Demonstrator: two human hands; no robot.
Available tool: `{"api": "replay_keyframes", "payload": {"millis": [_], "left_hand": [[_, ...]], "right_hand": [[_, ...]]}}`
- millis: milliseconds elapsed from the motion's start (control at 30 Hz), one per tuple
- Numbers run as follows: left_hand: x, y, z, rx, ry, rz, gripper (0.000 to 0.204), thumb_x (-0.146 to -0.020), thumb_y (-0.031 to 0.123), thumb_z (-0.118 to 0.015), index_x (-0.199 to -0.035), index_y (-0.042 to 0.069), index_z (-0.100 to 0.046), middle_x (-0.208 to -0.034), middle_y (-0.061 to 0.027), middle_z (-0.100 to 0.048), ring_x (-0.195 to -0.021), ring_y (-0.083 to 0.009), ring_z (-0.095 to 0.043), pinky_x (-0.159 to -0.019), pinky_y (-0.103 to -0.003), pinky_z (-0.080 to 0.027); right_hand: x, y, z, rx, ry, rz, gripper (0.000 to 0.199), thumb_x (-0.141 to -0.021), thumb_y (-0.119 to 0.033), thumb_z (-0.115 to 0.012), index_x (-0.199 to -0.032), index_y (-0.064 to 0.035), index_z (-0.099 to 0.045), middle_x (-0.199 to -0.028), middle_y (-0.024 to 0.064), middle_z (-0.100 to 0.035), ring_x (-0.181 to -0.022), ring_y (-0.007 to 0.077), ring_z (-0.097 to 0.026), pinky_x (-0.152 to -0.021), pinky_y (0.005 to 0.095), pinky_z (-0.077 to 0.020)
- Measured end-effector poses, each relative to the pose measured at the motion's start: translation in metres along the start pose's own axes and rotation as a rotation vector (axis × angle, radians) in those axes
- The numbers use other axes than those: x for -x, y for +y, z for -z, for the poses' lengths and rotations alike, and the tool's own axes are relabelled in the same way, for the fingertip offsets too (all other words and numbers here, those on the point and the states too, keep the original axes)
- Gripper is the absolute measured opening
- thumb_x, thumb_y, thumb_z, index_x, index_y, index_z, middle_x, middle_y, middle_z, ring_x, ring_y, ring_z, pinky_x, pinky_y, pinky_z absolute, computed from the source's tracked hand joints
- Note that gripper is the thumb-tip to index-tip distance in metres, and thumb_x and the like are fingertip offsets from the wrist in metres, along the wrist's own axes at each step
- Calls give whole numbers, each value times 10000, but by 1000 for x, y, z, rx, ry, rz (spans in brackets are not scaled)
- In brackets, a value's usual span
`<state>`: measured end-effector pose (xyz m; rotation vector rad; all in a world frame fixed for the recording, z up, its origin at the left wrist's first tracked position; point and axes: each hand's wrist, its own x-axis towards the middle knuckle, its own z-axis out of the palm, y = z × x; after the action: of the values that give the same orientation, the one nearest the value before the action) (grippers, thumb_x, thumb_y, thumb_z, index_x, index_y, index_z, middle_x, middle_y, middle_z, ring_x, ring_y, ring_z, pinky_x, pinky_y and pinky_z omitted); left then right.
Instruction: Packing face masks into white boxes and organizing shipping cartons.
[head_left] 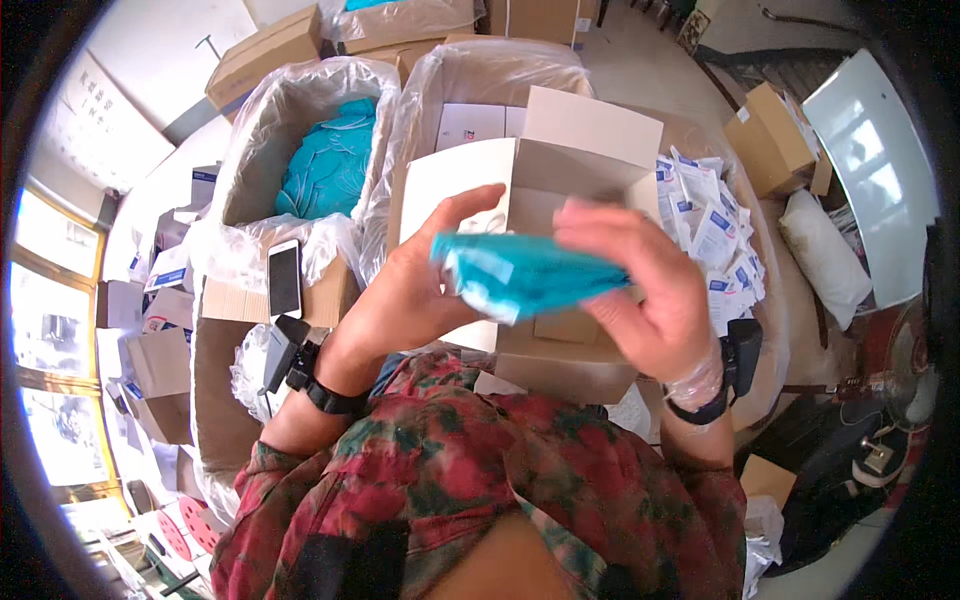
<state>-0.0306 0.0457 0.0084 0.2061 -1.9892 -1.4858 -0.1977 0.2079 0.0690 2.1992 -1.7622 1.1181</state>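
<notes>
A flat pack of teal face masks [530,272] in shiny clear film is held level in front of me, above an open white carton [590,160]. Its left end rests in my left hand [415,270]; the index finger or thumb points up and away, and the other fingers are partly hidden behind the pack. My right hand [640,285], smeared by motion, grips the right end between thumb and fingers. The carton's flaps stand spread under both hands, and the pack hides part of its inside.
Loose teal masks [330,165] fill a plastic-lined box at the back left. A white phone [284,278] lies on a cardboard flap nearer me. Several white packets [705,210] are heaped on the right. More cartons [160,370] stand along the left.
</notes>
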Motion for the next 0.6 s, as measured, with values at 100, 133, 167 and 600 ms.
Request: {"api": "replay_keyframes", "payload": {"millis": [100, 133, 167, 600], "left_hand": [[-4, 1, 8, -227, -209, 27, 404, -753, 80, -745, -1126, 48, -594, -1081, -129, -610, -919, -208, -602, -797, -314, -472], [-4, 6, 10, -219, -210, 24, 404, -753, 80, -745, -1126, 48, -594, -1081, -129, -610, -919, -208, -602, -797, -314, -472], [-5, 12, 12, -174, -296, 95, 377, -776, 40, -710, -1135, 22, -595, -1120, -110, -604, -960, -192, -592, -843, -317, -464], [-10, 33, 7, -979, -186, -638, 557, -589, 124, -703, -1137, 181, -628, -1291, -109, -524, -1231, -284, -471, -956, -476, -398]], "right_hand": [[-2, 2, 11, -369, -40, -485, 300, -879, -191, -641, -1115, -15, -580, -901, 80, -654, -836, 137, -625, -745, 259, -489], [-4, 8, 10, -363, -42, -489, 300, -879, -191, -641, -1115, -15, -580, -901, 80, -654, -836, 137, -625, -745, 259, -489], [-6, 14, 9, -491, 5, -492, 311, -879, -192, -639, -1118, -4, -573, -923, 69, -651, -839, 121, -611, -751, 259, -488], [-11, 36, -38, -1386, -11, -838, 349, -904, -178, -596, -1198, -2, -531, -1079, 68, -631, -952, 144, -616, -806, 279, -517]]}}
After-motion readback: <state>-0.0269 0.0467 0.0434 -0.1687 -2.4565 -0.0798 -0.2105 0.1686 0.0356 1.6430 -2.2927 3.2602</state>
